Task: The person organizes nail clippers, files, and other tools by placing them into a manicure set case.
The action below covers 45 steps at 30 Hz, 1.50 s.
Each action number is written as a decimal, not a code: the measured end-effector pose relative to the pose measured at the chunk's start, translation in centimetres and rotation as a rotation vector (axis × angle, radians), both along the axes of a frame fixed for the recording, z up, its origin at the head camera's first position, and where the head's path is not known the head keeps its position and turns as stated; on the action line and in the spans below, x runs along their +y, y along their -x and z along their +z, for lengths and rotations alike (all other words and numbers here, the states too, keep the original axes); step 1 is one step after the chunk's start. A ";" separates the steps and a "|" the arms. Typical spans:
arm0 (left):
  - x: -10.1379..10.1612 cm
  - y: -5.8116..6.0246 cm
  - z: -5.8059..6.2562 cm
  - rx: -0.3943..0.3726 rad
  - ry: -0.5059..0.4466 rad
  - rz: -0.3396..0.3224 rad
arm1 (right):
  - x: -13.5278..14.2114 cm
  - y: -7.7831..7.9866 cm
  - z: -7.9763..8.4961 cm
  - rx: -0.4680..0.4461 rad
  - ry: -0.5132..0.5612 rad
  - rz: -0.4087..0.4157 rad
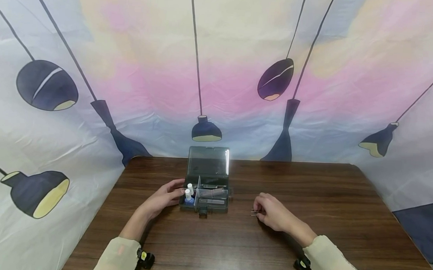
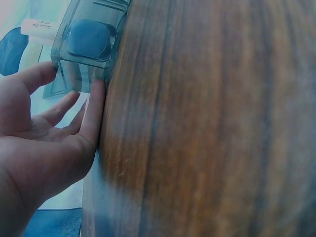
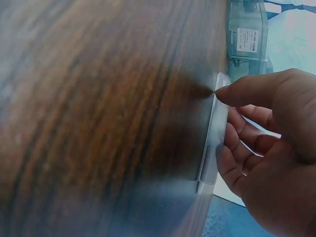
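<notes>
A small see-through plastic box (image 1: 213, 209) stands on the table with its lid (image 1: 208, 161) raised. White-capped bottles (image 1: 188, 195) with blue bodies stand in its left compartment; flat strip-like pieces (image 1: 212, 201) lie in the right compartments. My left hand (image 1: 164, 197) touches the box's left side with extended fingertips; the left wrist view shows fingers (image 2: 91, 111) against its clear wall. To the right, apart from the box, my right hand (image 1: 276, 213) pinches a thin clear plastic piece (image 3: 212, 140) close to the tabletop. Its full shape is partly hidden by the fingers.
The dark wood-grain table (image 1: 211, 251) reaches back to a hanging cloth (image 1: 150, 75) printed with lamps. A latch (image 1: 203, 211) sticks out from the box's front. In the right wrist view, a white label (image 3: 247, 40) shows on the box.
</notes>
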<state>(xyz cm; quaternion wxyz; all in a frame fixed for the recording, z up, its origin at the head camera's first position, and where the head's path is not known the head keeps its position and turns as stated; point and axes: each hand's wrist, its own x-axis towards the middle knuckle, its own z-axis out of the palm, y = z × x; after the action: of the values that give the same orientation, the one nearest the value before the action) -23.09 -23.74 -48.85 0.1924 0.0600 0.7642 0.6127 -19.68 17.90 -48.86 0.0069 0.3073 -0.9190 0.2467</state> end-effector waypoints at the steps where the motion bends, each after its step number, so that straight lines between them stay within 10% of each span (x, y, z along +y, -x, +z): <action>1: 0.0 0.0 0.0 -0.001 0.002 0.000 | 0.0 0.0 0.0 -0.001 0.004 0.001; 45: 0.0 0.4 0.3 -0.015 0.013 -0.014 | -7.9 3.9 3.7 0.008 0.217 0.134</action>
<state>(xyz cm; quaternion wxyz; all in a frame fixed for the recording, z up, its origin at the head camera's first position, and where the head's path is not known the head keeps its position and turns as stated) -23.48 -23.78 -48.54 0.2025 0.0595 0.7662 0.6070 -23.60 9.98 -45.20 0.0271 0.3664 -0.8643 0.3434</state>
